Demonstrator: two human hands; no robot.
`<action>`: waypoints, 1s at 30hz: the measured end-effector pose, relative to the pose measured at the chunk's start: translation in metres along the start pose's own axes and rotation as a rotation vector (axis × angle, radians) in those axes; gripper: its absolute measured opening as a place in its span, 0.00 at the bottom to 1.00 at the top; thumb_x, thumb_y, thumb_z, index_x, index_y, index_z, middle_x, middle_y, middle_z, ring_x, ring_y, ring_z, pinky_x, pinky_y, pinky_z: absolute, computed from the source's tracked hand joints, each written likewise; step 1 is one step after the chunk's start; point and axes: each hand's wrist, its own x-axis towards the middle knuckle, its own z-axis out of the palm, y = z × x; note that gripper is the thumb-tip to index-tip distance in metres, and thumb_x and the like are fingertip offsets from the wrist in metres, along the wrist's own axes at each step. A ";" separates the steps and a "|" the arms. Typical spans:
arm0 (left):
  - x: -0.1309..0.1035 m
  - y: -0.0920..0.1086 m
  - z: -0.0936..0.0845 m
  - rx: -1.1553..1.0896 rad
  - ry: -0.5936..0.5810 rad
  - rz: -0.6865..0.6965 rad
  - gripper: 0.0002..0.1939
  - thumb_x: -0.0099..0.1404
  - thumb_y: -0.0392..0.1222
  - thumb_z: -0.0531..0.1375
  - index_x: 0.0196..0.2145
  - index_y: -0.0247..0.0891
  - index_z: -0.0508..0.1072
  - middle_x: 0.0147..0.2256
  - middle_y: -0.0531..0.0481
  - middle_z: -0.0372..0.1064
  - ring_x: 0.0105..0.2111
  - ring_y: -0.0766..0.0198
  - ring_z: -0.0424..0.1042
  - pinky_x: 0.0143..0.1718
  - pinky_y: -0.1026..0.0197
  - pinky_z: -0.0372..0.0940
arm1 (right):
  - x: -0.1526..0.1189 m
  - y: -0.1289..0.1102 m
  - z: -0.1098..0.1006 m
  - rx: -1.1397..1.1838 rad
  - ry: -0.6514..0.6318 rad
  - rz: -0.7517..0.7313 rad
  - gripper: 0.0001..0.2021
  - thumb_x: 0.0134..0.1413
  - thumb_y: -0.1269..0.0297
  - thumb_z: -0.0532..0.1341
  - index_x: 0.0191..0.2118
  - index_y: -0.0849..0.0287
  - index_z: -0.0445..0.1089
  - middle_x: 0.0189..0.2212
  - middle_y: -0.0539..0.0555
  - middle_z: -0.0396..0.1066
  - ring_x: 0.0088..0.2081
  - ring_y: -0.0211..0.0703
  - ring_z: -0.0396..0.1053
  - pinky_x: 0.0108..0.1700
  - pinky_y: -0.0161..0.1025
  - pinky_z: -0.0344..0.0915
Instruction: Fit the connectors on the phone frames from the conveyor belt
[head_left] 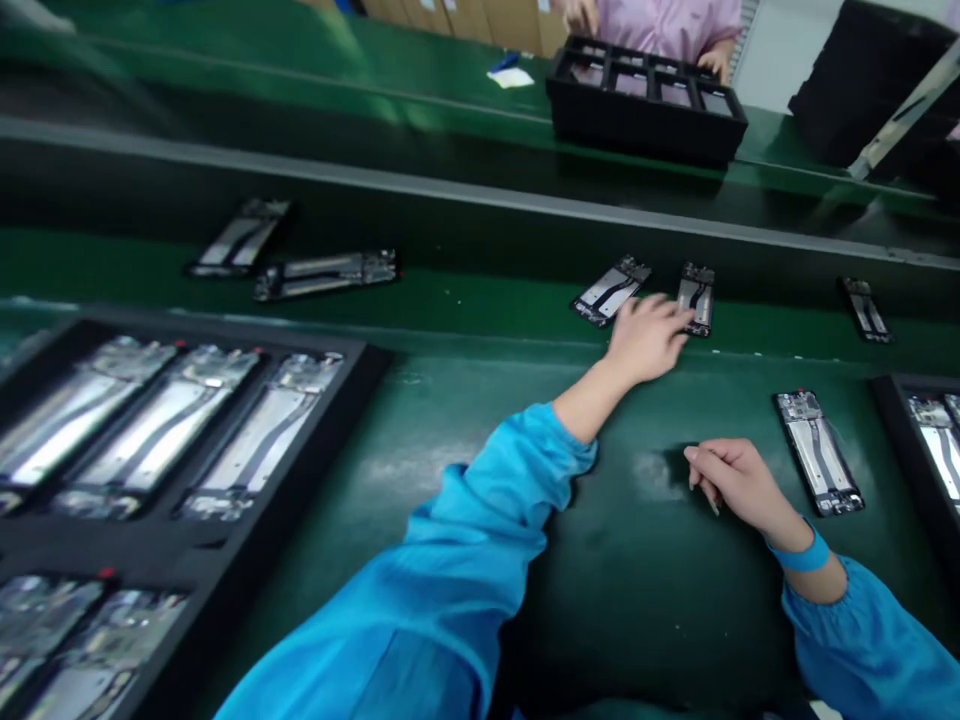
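My left hand (649, 338) reaches to the back strip of the green bench, palm down with fingers spread. Its fingertips lie over the lower end of an opened phone (697, 290), whose circuit board and flat cable show; I cannot tell whether they press on it. Just left of those fingers lies another opened phone (613, 290), tilted. Nearer me, my right hand (731, 478) is curled with thumb against forefinger, above the bench, and nothing shows in it. To its right lies a further opened phone (820, 452), apart from the hand.
A black tray (300, 440) of opened phones stands left, and another tray (892, 440) at the right edge. More opened phones (330, 273) lie along the back strip, below a raised ledge (450, 188). Beyond it, a person in pink (664, 25) handles a black compartment box (649, 130).
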 end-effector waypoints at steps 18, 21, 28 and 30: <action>-0.134 0.032 -0.063 0.217 -0.157 -0.023 0.31 0.71 0.62 0.56 0.59 0.35 0.72 0.40 0.37 0.78 0.41 0.45 0.76 0.44 0.47 0.63 | 0.010 -0.001 -0.013 0.075 0.145 -0.075 0.22 0.65 0.45 0.56 0.30 0.59 0.72 0.13 0.44 0.60 0.14 0.34 0.55 0.18 0.33 0.52; -0.139 0.032 -0.047 0.062 -0.109 0.251 0.32 0.71 0.54 0.59 0.68 0.39 0.62 0.57 0.37 0.69 0.56 0.45 0.68 0.53 0.46 0.60 | 0.008 -0.001 -0.026 0.034 0.228 -0.147 0.24 0.69 0.45 0.51 0.50 0.60 0.72 0.18 0.44 0.64 0.14 0.36 0.56 0.18 0.34 0.52; -0.162 0.023 -0.032 -0.113 -0.148 0.150 0.25 0.75 0.52 0.54 0.63 0.36 0.68 0.48 0.41 0.73 0.50 0.50 0.67 0.52 0.47 0.59 | -0.017 -0.008 -0.038 -0.533 0.185 -0.079 0.19 0.63 0.45 0.61 0.33 0.57 0.74 0.21 0.48 0.63 0.24 0.40 0.60 0.27 0.37 0.52; -0.168 0.025 -0.037 -0.141 -0.172 0.122 0.24 0.75 0.52 0.55 0.61 0.37 0.69 0.47 0.42 0.73 0.49 0.50 0.67 0.49 0.48 0.59 | -0.022 -0.014 -0.027 -0.664 0.030 -0.036 0.19 0.57 0.44 0.66 0.30 0.56 0.71 0.22 0.48 0.66 0.25 0.40 0.61 0.27 0.38 0.50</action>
